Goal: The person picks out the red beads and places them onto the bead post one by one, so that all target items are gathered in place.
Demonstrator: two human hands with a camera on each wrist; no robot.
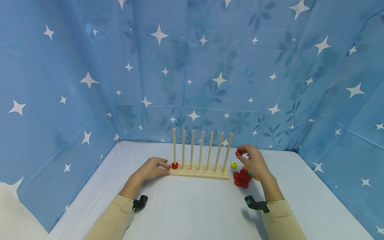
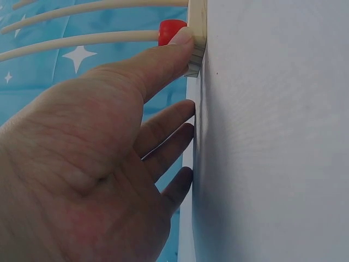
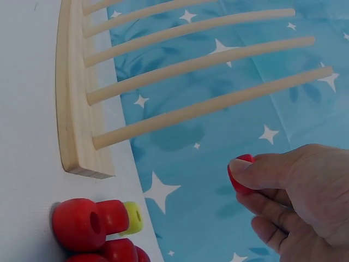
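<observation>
A wooden peg rack (image 1: 199,172) stands on the table, with several upright pegs along its base. One red bead (image 1: 175,165) sits at the bottom of the leftmost peg. My left hand (image 1: 153,168) holds the rack's left end, its thumb (image 2: 174,46) on the base beside that bead; the index finger is hidden in the left wrist view. To the right of the rack, my right hand (image 1: 254,162) pinches another red bead (image 3: 240,173) between thumb and fingers, raised above the table near the rightmost peg (image 3: 212,108).
A cluster of red beads (image 1: 242,178) lies by the rack's right end. A yellow-green bead (image 1: 234,165) lies just behind it, and green and orange beads are partly covered by the right hand. Blue star-patterned curtains (image 1: 192,66) surround the white table (image 1: 192,206).
</observation>
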